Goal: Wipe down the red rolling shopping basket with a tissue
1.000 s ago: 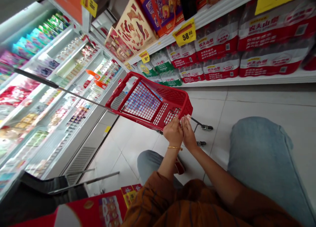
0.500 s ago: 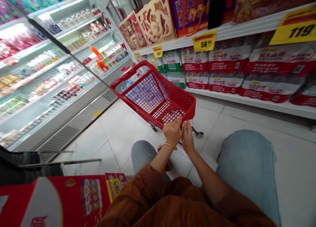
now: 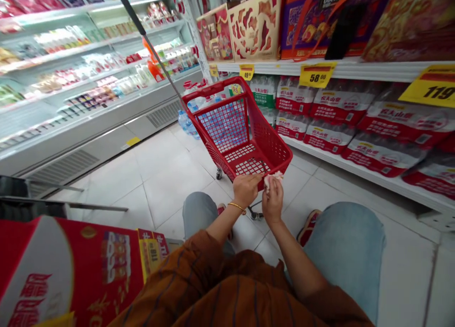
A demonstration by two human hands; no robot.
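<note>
A red plastic shopping cart (image 3: 249,142) stands on the tiled floor in front of my knees, and its basket looks empty. My left hand (image 3: 246,189), with a gold bracelet on the wrist, is closed on the cart's near rim. My right hand (image 3: 273,198) is beside it, fingers pinched on a small white and pink crumpled thing (image 3: 273,177) held against the rim. The cart's long dark handle (image 3: 149,38) slants up to the upper left.
A lit chiller (image 3: 78,80) with packaged goods runs along the left. Shelves on the right hold packs of bottled water (image 3: 377,128), gift boxes (image 3: 256,28) and yellow price tags (image 3: 316,74). A red carton (image 3: 71,270) sits at lower left. My knees in blue jeans (image 3: 344,241) are spread below.
The view has swung up and to the right, so the cart now looks upright and closer. My hands stay together at its near rim; the white thing shows more clearly.
</note>
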